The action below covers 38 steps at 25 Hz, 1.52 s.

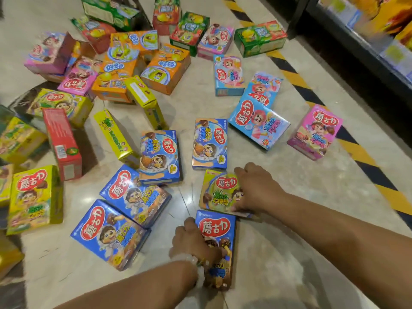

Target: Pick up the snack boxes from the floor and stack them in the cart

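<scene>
My left hand [192,240] grips the left edge of a dark blue snack box [219,237] lying on the floor [278,253], fingers curled onto its face. My right hand [252,188] clamps the right side of a yellow-green snack box [217,190] just beyond it. That box's right edge is hidden under my fingers. Shelf goods [379,23] at upper right are blurred.

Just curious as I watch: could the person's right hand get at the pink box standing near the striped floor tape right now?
Probably not at once. The right hand is gripping a yellow-green cardboard snack box on the floor. The pink cardboard box stands farther off with bare floor between, so nothing blocks it once that hand is free.
</scene>
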### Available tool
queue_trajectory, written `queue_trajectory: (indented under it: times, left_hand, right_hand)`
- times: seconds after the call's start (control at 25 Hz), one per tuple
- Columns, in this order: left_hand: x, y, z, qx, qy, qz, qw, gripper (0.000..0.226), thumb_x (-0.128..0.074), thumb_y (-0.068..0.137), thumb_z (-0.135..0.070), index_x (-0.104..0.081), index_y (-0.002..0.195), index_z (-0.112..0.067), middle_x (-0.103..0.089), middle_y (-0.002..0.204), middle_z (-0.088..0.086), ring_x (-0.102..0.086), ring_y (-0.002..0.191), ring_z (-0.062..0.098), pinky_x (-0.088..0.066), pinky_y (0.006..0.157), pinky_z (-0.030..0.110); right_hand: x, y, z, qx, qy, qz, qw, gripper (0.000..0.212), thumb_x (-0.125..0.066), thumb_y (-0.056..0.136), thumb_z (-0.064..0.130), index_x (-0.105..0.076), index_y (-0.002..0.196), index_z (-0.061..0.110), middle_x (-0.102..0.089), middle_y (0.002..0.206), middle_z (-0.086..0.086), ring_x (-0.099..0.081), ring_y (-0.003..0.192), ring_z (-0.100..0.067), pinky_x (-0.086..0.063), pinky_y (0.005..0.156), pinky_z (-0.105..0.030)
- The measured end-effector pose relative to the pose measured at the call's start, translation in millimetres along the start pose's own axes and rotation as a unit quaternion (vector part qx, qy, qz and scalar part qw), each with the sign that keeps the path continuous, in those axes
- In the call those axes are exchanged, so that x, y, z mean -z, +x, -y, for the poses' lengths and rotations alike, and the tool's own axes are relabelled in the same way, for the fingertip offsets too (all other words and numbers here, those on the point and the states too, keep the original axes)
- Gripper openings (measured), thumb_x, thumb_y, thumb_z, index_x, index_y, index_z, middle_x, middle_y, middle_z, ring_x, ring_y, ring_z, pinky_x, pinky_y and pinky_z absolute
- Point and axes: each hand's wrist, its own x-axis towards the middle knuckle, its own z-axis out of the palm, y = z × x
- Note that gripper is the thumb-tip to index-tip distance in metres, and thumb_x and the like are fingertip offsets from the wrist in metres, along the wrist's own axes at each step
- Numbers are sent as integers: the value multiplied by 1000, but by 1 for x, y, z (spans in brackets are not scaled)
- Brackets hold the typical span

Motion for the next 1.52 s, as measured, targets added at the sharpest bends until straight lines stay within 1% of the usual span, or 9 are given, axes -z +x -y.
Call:
queue_trajectory:
  times: [0.16,0.28,0.36,0.52,0.68,0.8,1.04,1.36,1.52]
  left_hand:
    - [2,10,2,-55,67,-34,996,84,-80,62,-51,-38,128,-21,-39,126,1,-39,121,19,-41,98,31]
    - [12,13,1,-91,20,-25,995,82,-82,65,-36,-34,130,-22,-43,127,2,-46,119,23,-43,98,32]
    - [36,13,1,-85,-35,-1,996,76,-83,66,-30,-35,125,-21,-56,118,3,-56,107,23,-49,87,34]
    - [114,-47,-5,-98,-210,17,973,53,-85,66,-19,-45,98,-29,-64,107,7,-62,80,17,-51,66,31]
    - [218,-176,-31,-105,-377,-137,910,63,-88,57,-13,-48,103,-27,-64,112,12,-67,86,21,-56,76,41]
    - [301,-289,-66,-115,-424,-138,888,77,-87,43,-30,-52,111,-25,-67,110,10,-68,90,25,-57,75,46]
    - [419,-477,-108,-184,-445,-64,874,68,-80,66,1,-47,125,0,-67,103,14,-69,69,11,-57,56,28]
    - [486,-613,-105,-284,-408,27,867,102,-93,33,-34,-52,121,-1,-68,106,20,-67,91,38,-53,78,59]
    - [474,-663,-115,-333,-375,89,861,39,-82,66,-6,-62,98,0,-72,80,10,-68,76,30,-54,73,54]
  right_hand:
    - [4,-1,6,-39,53,2,998,65,-77,69,37,-39,116,11,-36,118,-11,-41,110,-28,-41,78,-33]
    - [23,-16,-6,-43,96,8,994,43,-68,78,28,-36,102,13,-46,105,-9,-48,88,-23,-36,59,-30]
    - [43,-39,-15,-64,188,-3,980,35,-67,80,25,-41,100,14,-56,98,-8,-54,79,-20,-42,61,-32]
    - [95,-118,-18,-180,543,-68,818,31,-71,76,2,-57,102,12,-68,97,-13,-69,79,-28,-57,72,-44]
    - [190,-225,4,-199,693,-85,688,25,-66,74,-1,-60,97,9,-74,83,-8,-71,67,-21,-58,54,-28]
    - [292,-313,30,-197,732,-101,644,26,-65,71,3,-60,97,7,-74,82,-8,-71,68,-22,-57,54,-27]
    - [458,-485,94,-159,759,-159,611,28,-63,75,-1,-60,102,4,-74,85,-11,-70,67,-21,-58,65,-36]
    - [482,-653,188,-155,831,-240,477,17,-50,86,-3,-65,90,5,-73,78,-10,-70,64,-20,-58,63,-36]
    - [452,-726,211,-179,831,-315,423,14,-52,86,0,-65,89,5,-73,75,-9,-70,61,-19,-57,60,-33]
